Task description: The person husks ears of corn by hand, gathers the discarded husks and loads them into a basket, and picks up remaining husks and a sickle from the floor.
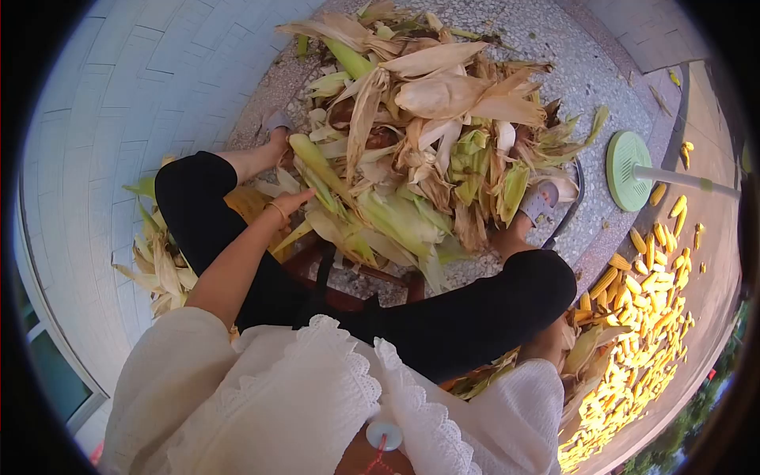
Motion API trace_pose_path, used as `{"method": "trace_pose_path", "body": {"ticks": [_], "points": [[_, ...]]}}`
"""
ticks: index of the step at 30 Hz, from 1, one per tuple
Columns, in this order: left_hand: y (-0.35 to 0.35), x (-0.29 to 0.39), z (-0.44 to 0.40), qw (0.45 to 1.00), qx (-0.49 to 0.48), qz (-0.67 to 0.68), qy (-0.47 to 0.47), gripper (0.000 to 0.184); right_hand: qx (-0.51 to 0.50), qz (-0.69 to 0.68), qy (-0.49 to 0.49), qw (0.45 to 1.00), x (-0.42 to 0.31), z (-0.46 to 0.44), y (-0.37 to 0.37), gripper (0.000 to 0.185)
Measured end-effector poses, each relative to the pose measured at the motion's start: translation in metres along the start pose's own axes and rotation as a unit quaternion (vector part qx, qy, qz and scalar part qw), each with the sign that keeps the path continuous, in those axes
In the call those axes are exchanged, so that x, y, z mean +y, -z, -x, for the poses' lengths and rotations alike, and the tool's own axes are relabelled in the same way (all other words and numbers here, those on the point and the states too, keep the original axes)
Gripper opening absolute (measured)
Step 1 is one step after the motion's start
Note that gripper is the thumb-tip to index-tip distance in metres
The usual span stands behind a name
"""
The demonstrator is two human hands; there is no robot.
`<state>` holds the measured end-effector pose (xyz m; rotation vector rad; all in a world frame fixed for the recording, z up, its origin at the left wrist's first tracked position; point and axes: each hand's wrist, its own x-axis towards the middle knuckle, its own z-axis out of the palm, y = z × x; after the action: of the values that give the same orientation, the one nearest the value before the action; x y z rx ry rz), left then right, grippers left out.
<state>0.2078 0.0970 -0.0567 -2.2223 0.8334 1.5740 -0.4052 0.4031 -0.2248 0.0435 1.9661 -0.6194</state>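
Note:
My left hand, with a bracelet at the wrist, reaches down between my knees at the near left side of the husk heap. One finger or the thumb stretches toward a green-husked ear of corn, its tip at or touching the green leaves. The other fingers are partly hidden, and no grip on the ear shows. My right hand is low beside my right knee, near dry husks. Leg, sleeve and husks cover most of it, so its fingers and anything in them do not show.
A large heap of husks lies between my feet. More husks are at the left by the tiled wall. Husked yellow cobs spread over the ground at right, near a green round base with a pole.

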Motion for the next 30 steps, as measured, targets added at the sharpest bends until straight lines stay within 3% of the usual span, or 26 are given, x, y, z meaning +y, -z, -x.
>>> {"method": "trace_pose_path", "body": {"ticks": [2,4,5,9,11,13,14,15,17,19,21,25,27,29,30], "points": [[-0.004,0.002,-0.021,1.000,-0.018,0.006,-0.002,0.108,-0.014,0.207,0.061,0.976,0.011,-0.015,-0.005,0.024],[-0.022,0.014,-0.030,0.998,-0.001,0.049,0.045,0.111,-0.009,0.388,0.146,0.910,0.011,-0.024,-0.002,0.025],[-0.027,0.013,-0.040,0.998,-0.004,0.049,0.040,0.111,0.006,0.420,0.174,0.891,0.005,-0.029,0.001,0.026],[-0.041,-0.007,-0.076,0.985,0.005,0.123,0.117,0.111,0.114,0.297,0.182,0.930,-0.094,-0.007,0.014,0.034],[-0.047,-0.022,-0.098,0.981,0.005,0.135,0.139,0.112,0.133,0.320,0.350,0.870,-0.179,0.037,0.003,0.036],[-0.051,-0.041,-0.129,0.973,-0.021,0.212,0.088,0.117,0.134,0.368,0.461,0.796,-0.262,0.078,-0.033,0.044],[-0.053,-0.009,-0.079,0.975,0.023,0.206,0.078,0.119,0.135,0.416,0.548,0.713,-0.299,0.105,-0.061,0.058],[-0.054,-0.022,-0.103,0.975,0.018,0.210,0.076,0.119,0.119,0.452,0.553,0.690,-0.335,0.131,-0.093,0.072],[-0.055,-0.060,-0.164,0.975,0.025,0.205,0.084,0.118,0.091,0.493,0.626,0.597,-0.386,0.182,-0.168,0.082],[-0.055,-0.058,-0.160,0.967,0.023,0.243,0.079,0.109,0.054,0.536,0.654,0.532,-0.410,0.201,-0.237,0.091],[-0.050,-0.031,-0.114,0.893,-0.045,0.448,0.008,0.093,0.015,0.551,0.674,0.492,-0.421,0.194,-0.300,0.100],[-0.064,-0.055,-0.168,0.834,-0.060,0.548,-0.022,0.074,0.043,0.617,0.593,0.515,-0.444,0.127,-0.370,0.103],[-0.074,-0.042,-0.179,0.754,-0.149,0.637,-0.053,0.063,0.050,0.570,0.407,0.712,-0.451,0.076,-0.369,0.100],[-0.073,-0.011,-0.173,0.735,-0.172,0.654,-0.056,0.055,-0.140,0.470,0.293,0.821,-0.428,-0.015,-0.361,0.095],[-0.065,0.028,-0.140,0.754,-0.167,0.629,-0.090,0.051,-0.217,0.411,0.238,0.853,-0.411,-0.032,-0.359,0.093]]}}
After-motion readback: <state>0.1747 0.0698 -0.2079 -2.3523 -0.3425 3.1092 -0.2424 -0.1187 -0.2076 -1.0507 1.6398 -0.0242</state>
